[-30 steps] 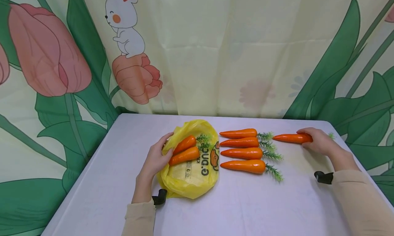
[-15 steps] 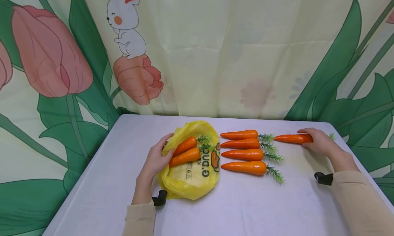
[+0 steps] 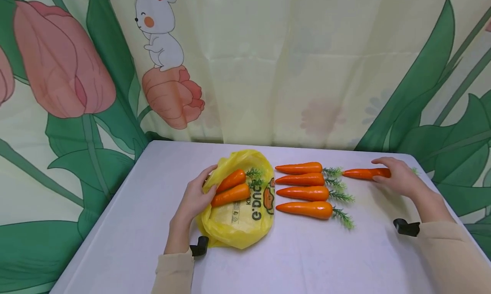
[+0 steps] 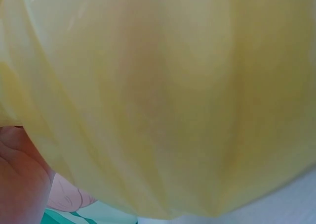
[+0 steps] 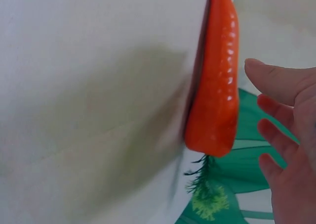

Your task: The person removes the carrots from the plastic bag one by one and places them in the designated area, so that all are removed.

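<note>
My left hand (image 3: 196, 196) grips the left rim of a yellow plastic bag (image 3: 239, 238), its thumb at the bag's mouth. Inside the bag lie two glossy orange carrots (image 3: 231, 194) with green fronds pointing right. In the left wrist view the bag (image 4: 197, 100) fills most of the picture. At the far right, my right hand (image 3: 399, 177) hovers over a single carrot (image 3: 362, 174), covering its thick end in the head view. The right wrist view shows this carrot (image 5: 217, 85) whole, with the thumb and fingers (image 5: 276, 80) spread and apart from it.
Several carrots (image 3: 304, 208) lie in a stacked row between the bag and the right hand, tips to the left. All rest on a white-covered table (image 3: 307, 260). Behind it hangs a curtain (image 3: 249, 72) printed with tulips and a rabbit.
My right hand has loosened from the carrot and drawn slightly away, its fingers spreading. The carrot stays on the table. The left hand and the bag have stayed put.
</note>
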{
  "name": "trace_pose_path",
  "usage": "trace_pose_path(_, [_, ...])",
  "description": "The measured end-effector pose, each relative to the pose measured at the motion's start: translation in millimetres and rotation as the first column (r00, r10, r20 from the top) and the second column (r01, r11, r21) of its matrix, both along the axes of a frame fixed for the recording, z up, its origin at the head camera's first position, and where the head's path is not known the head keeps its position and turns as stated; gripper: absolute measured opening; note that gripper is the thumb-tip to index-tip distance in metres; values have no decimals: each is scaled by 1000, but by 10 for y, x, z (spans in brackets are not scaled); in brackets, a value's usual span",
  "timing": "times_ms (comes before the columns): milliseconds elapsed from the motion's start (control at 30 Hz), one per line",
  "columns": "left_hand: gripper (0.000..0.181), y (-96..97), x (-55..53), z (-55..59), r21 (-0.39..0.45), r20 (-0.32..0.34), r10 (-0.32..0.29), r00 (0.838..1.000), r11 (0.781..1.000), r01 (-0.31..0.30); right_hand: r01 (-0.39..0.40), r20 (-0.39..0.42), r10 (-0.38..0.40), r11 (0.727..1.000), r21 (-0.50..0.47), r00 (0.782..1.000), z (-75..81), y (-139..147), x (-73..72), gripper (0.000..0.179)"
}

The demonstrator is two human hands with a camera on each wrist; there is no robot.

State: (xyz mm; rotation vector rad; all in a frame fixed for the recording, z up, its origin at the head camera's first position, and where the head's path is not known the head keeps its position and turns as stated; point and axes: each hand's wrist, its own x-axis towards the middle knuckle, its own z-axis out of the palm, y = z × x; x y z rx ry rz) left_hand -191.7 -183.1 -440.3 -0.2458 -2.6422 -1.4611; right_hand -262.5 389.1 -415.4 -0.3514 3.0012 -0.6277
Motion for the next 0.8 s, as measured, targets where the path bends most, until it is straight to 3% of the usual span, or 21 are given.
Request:
trace_pose_path(167, [60,4,4,-8,4,1,-6,1000,1000,6,-24,-103,25,1000,10,994,81,-148,55,49])
trace_pose_path(367, [60,6,23,0,6,13,4,1000,1000,-4,-90,-216,86,996,-6,973,183,-429,113,47])
trace_pose_path(800, [59,9,35,10,9,-3,-4,1000,1000,4,-176,-302,149,982,-63,942,333,-995,196,50])
